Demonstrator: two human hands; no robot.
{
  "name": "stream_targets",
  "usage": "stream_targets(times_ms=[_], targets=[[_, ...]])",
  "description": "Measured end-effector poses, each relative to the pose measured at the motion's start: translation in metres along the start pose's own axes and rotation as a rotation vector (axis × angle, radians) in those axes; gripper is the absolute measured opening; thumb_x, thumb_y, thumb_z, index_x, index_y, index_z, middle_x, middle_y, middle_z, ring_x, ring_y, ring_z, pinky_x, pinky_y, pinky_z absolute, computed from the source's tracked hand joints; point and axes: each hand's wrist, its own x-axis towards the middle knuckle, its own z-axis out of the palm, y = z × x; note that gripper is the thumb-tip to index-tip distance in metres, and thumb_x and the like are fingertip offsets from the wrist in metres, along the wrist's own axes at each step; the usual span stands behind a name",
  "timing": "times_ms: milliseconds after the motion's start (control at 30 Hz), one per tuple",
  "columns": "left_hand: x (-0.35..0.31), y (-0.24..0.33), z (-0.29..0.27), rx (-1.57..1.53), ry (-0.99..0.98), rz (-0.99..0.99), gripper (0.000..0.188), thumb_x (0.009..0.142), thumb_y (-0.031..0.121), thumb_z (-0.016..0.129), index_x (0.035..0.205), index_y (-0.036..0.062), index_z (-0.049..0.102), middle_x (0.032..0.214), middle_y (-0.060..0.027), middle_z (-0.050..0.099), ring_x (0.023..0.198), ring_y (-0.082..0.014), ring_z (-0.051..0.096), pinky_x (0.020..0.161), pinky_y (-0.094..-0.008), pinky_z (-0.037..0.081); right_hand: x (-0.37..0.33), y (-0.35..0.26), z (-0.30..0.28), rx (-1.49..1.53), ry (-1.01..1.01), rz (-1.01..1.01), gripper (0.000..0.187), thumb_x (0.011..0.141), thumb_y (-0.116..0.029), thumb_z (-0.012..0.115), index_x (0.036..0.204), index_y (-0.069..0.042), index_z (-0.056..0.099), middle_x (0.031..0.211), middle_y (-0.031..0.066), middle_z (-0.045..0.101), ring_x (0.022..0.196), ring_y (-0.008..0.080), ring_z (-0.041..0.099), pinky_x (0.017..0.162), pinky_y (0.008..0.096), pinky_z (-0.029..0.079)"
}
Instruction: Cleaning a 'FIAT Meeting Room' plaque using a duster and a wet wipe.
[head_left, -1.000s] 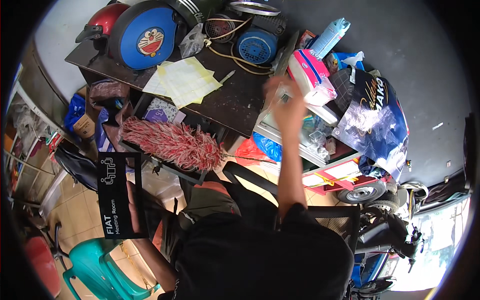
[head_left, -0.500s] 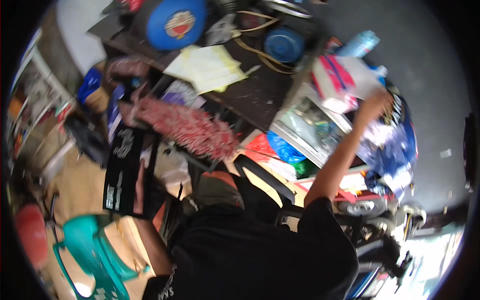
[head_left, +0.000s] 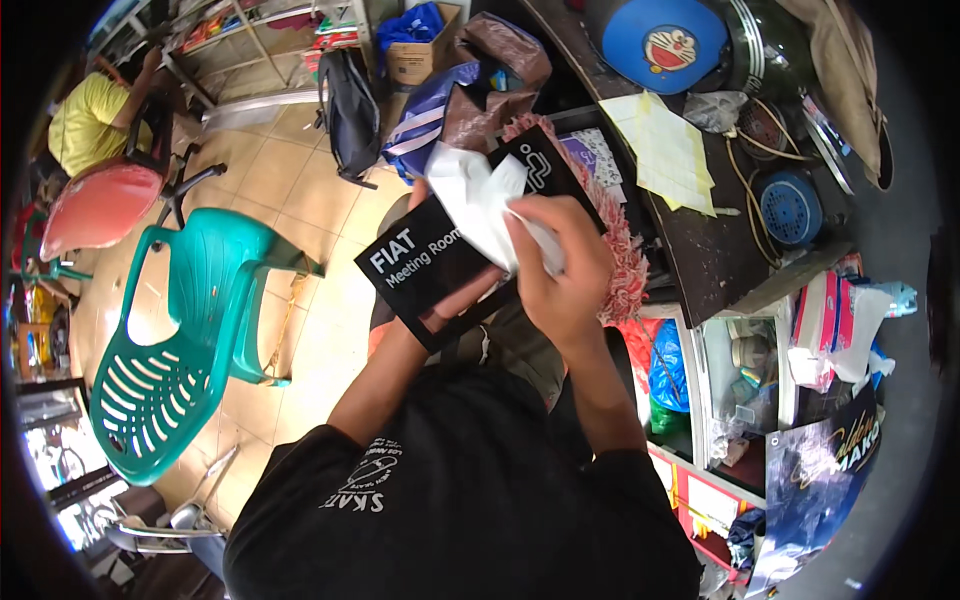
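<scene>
A flat black sign (head_left: pixel 405 268) with white lettering and a white figure symbol is tilted in front of my chest. My left hand (head_left: pixel 462 298) grips it from below, partly hidden by it; a fingertip shows at its upper edge. My right hand (head_left: pixel 565 265) is closed on a crumpled white tissue (head_left: pixel 478 200), which lies against the sign's face. Behind the sign, a pink shaggy duster (head_left: pixel 622 265) lies beside the dark table.
A green plastic chair (head_left: pixel 175 330) stands at left, near a red-seated chair (head_left: pixel 100 205) and a person in yellow (head_left: pixel 88 120). The dark table (head_left: pixel 690 255) holds yellowish papers (head_left: pixel 660 150) and a blue round lid (head_left: pixel 665 45). At right, a tissue pack (head_left: pixel 825 325) tops a glass-fronted cabinet (head_left: pixel 705 400).
My right hand has come from beside the tissue pack at right to the sign, bringing a white tissue. The sign is now in front of my chest, and the view has turned left.
</scene>
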Motion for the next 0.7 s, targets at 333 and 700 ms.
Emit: stream_targets(times_ms=[333,700], targets=[[-0.053,0.021,-0.046,-0.291,0.344,0.244,0.053,0.101,0.043,0.044,0.141,0.0086,0.043,0.129,-0.0114,0.059,0.11,-0.0253,0.062,0.091,-0.0386,0.054,-0.05,0.006,0.049,-0.528,-0.639,-0.214,0.06,0.095,-0.043,0.052,0.141,-0.005,0.047,0.146,0.0179,0.044,0.139,0.0414,0.033,0.107,0.0716,0.019],[-0.012,0.018,0.013,0.122,0.238,0.119,0.064,0.097,0.053,0.045,0.142,0.0072,0.042,0.127,-0.0126,0.061,0.107,-0.0275,0.064,0.09,-0.0387,0.055,-0.015,0.02,0.027,-0.64,-0.601,-0.128,0.093,0.093,-0.063,0.039,0.145,0.012,0.026,0.154,0.0283,0.024,0.145,0.043,0.018,0.116,0.0571,0.016]])
